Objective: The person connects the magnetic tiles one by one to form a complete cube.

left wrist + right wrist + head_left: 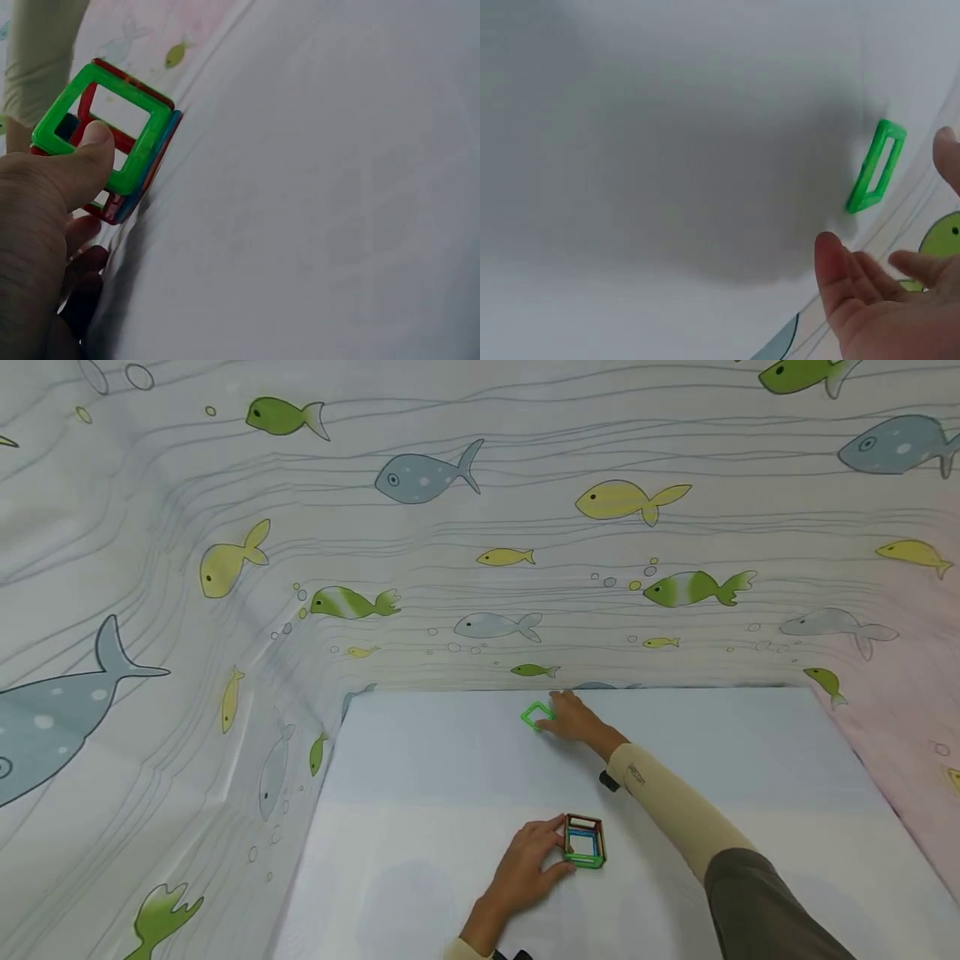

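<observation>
An open-framed cube of magnetic tiles (586, 862), with green, red and blue sides, sits on the white table. My left hand (522, 866) grips it at its left side; in the left wrist view, the thumb lies across the green square face (152, 124) and the other fingers are lower down, partly hidden. Farther back, a single green square magnetic tile (865, 178) lies on the table. Around its right side my right hand (576, 718) reaches with fingers and thumb spread; the right wrist view shows a gap between them and the tile.
The white table (420, 760) ends at a back edge just beyond the green tile. Behind and to the left hangs a fish-patterned cloth (420, 543). The right forearm (675, 802) stretches over the table, to the right of the cube.
</observation>
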A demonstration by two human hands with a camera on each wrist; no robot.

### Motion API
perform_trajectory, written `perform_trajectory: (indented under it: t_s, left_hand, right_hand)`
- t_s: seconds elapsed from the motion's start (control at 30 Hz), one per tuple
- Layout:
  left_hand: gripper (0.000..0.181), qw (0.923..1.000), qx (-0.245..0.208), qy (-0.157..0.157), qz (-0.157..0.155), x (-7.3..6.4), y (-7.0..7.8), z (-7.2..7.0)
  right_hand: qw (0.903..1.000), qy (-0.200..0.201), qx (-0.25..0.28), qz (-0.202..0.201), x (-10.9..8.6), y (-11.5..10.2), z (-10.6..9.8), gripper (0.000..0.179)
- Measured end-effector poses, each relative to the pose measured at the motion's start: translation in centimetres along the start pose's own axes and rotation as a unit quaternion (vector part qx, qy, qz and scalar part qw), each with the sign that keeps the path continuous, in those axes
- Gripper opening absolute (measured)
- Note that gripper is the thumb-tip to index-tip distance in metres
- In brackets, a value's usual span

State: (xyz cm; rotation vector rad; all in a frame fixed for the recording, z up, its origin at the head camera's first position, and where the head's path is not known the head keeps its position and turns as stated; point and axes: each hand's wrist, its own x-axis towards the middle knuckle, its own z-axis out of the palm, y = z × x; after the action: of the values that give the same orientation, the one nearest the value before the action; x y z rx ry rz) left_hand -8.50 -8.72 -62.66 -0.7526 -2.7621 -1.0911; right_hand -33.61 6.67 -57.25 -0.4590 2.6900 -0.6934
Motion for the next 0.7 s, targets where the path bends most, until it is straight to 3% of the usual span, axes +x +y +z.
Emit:
perform_trajectory:
  t_s: [0.2, 0.37, 0.6, 0.7]
  left_hand:
    - [0.024, 0.9998, 0.014, -0.008, -0.005, -0.1, 0.4, -0.7]
    - [0.023, 0.9999, 0.012, -0.009, 0.002, -0.1, 1.0, -0.3]
    - [0.022, 0.9998, 0.019, -0.002, 0.008, -0.2, 0.7, -0.6]
    - [0.023, 0.9998, 0.019, 0.005, 0.005, -0.3, 0.4, -0.9]
  right_hand:
    - [0.9968, -0.019, -0.068, 0.039, 3.3, -2.1, 1.2, 0.103]
    - [0.9958, -0.005, -0.075, 0.053, 3.6, -2.3, 2.1, 0.108]
    - [0.9957, -0.001, -0.071, 0.058, 3.9, -3.0, 2.8, 0.079]
    - [0.9959, -0.005, -0.077, 0.048, 4.0, -3.5, 2.7, 0.074]
